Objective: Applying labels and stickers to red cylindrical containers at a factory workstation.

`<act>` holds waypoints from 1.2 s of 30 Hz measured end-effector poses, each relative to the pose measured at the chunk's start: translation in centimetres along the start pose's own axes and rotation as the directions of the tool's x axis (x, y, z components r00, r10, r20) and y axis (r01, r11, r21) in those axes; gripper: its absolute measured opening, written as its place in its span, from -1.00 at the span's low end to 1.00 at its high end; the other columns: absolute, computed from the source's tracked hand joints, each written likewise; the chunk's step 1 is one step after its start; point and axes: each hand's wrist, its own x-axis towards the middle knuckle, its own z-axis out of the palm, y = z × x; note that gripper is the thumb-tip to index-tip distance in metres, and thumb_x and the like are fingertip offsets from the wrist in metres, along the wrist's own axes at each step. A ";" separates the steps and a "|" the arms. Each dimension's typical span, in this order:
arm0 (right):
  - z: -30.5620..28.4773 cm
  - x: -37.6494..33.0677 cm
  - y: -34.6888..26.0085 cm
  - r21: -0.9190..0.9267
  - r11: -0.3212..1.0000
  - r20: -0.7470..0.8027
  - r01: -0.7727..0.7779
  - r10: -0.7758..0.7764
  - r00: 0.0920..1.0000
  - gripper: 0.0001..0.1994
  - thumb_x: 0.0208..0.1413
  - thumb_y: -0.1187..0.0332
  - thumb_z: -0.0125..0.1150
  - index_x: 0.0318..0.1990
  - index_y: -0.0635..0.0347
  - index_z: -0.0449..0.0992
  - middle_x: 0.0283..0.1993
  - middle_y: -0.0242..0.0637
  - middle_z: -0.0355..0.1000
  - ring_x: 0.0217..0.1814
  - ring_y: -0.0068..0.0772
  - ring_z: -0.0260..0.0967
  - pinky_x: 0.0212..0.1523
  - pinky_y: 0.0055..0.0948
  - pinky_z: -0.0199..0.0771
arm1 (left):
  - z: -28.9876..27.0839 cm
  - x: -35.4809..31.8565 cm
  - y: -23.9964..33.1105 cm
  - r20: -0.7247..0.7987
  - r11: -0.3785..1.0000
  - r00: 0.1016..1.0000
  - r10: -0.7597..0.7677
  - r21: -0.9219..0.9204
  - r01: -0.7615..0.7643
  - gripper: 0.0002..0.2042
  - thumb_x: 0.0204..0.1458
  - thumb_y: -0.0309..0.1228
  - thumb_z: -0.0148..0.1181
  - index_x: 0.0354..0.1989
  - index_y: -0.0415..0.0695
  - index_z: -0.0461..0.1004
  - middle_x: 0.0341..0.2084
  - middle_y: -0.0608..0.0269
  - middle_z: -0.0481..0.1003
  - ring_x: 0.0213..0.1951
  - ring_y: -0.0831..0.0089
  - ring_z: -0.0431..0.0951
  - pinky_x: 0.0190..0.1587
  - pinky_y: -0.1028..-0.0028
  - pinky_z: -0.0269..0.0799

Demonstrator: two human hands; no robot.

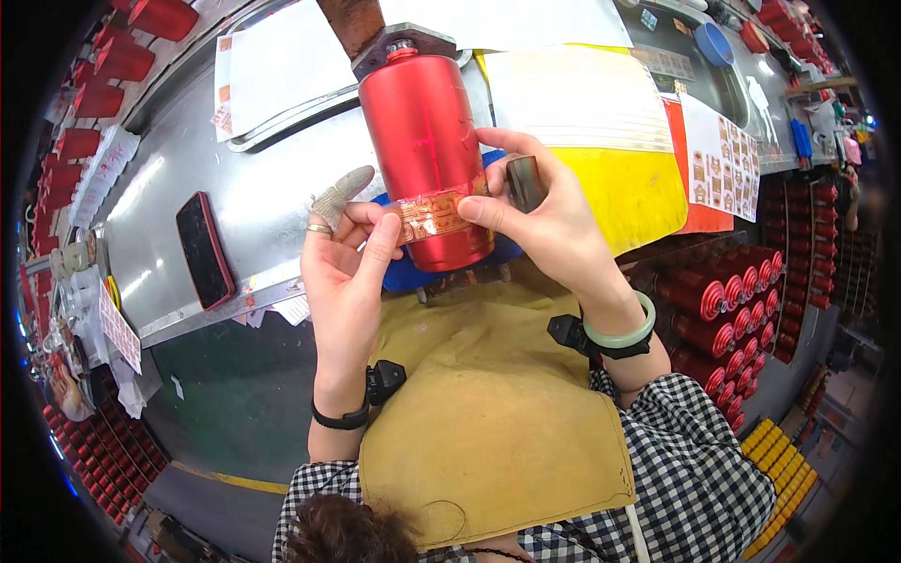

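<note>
A glossy red metal bottle (419, 122) lies with its neck pointing away from me. Across its near part runs a gold patterned strip (430, 214), which looks like a decal. My left hand (349, 251) pinches the strip's left end between thumb and fingers; a grey-beige cover (343, 195) wraps its index finger. My right thumb presses the strip from the other side, and the fingers of my right hand (554, 211) reach around the bottle's right side. A small dark, flat piece (525, 183) is tucked in that hand. The right end of the strip is partly hidden.
A hexagonal metal holder (418, 39) stands at the bottle's neck. On the metal bench (155, 239) lie a red-edged phone (204, 250), a yellow sheet (648, 192) under white paper, and a sheet of printed decals (721, 159). Several red bottles (718, 300) are stacked at right.
</note>
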 end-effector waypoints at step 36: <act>-0.1 -1.4 -1.2 -0.213 0.949 -0.083 0.231 -0.253 0.964 -0.73 0.27 0.49 0.16 0.10 0.29 0.44 -0.12 -0.26 0.44 -0.11 -0.47 0.39 -0.03 -0.47 0.42 | 0.5 -1.2 -6.7 0.089 0.727 0.910 0.405 0.572 -0.379 -0.40 0.00 -0.66 0.31 0.30 -0.32 0.38 0.32 -0.11 0.37 0.30 0.10 0.43 0.29 0.28 0.32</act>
